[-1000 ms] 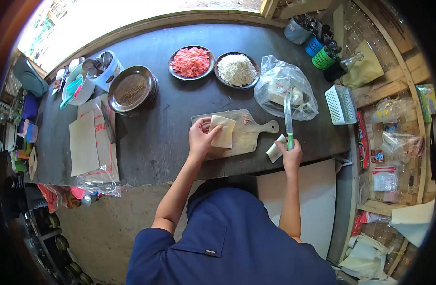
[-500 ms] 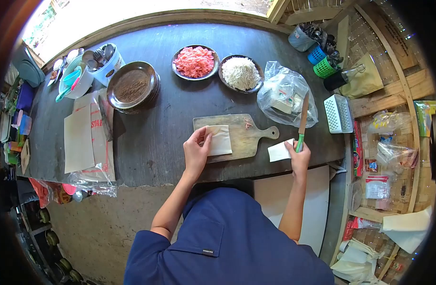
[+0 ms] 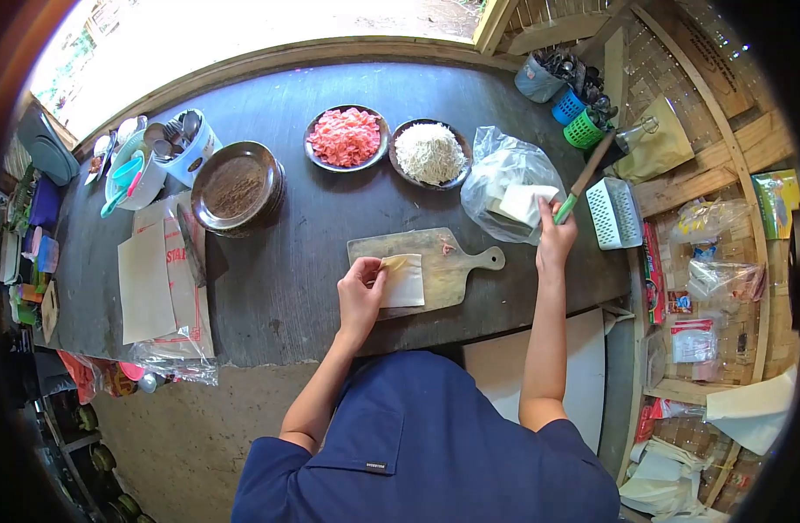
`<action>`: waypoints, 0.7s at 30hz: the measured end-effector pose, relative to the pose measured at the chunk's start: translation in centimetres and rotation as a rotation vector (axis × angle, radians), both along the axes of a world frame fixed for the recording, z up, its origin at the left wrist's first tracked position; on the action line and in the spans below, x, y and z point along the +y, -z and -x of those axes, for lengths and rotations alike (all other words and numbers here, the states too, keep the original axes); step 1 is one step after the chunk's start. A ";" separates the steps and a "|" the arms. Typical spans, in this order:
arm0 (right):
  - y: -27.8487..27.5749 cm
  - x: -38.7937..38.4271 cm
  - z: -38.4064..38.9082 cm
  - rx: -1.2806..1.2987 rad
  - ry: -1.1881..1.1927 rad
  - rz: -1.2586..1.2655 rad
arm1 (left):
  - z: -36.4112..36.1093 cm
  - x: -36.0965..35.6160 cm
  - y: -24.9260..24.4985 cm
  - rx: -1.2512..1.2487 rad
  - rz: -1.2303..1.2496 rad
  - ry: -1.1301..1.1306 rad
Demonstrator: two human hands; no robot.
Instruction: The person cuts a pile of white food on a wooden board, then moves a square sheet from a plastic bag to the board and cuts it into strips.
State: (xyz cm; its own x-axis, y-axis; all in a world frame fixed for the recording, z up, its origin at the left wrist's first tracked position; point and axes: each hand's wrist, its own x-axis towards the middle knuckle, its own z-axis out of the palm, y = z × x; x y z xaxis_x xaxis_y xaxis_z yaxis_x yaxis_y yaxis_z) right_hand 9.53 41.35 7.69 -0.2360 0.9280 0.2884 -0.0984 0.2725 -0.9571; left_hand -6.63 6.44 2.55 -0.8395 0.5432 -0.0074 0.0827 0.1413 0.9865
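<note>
My left hand (image 3: 361,292) pinches the left edge of a pale square wrapper sheet (image 3: 406,286), which lies on the wooden cutting board (image 3: 448,275). One corner of the sheet looks lifted or yellowish by the fingers. In my right hand (image 3: 555,235) are a knife (image 3: 594,164) with a green handle, its blade pointing up and away, and a white square stack (image 3: 524,202) that looks like more wrappers. That hand is at the clear plastic bag (image 3: 504,163), with the white stack over its near side. A few pink shreds sit on the board near its handle.
Beyond the board stand a plate of pink shreds (image 3: 346,137) and a plate of white shreds (image 3: 429,152). Stacked brown plates (image 3: 236,187), cardboard (image 3: 142,288) and a second knife (image 3: 190,240) are leftward. A white perforated basket (image 3: 615,215) stands at the right.
My right hand has moved up and away from beside the board to the plastic bag, carrying the knife and white wrappers. My left hand stays at the sheet's left edge.
</note>
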 end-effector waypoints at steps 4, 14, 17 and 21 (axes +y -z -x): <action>1.1 1.5 1.1 -0.246 0.196 -0.144 | -0.6 0.4 -1.5 0.045 -0.044 -0.054; 3.7 3.2 0.6 -0.574 0.238 -0.272 | 0.1 0.2 -1.4 0.112 0.043 0.034; 1.6 1.8 0.4 -0.593 0.178 -0.456 | 0.3 0.4 -1.3 0.226 -0.071 0.051; -0.2 -3.2 -0.4 -0.616 0.225 -0.569 | 0.7 -0.2 -0.7 0.333 -0.019 0.048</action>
State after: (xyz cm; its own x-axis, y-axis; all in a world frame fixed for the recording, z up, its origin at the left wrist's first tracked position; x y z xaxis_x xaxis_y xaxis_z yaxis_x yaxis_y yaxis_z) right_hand 9.93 38.12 7.93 -0.3309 0.7246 0.6045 0.5062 0.6769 -0.5343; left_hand -7.28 6.26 3.27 -0.7679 0.5793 0.2734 0.4071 0.1117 0.9065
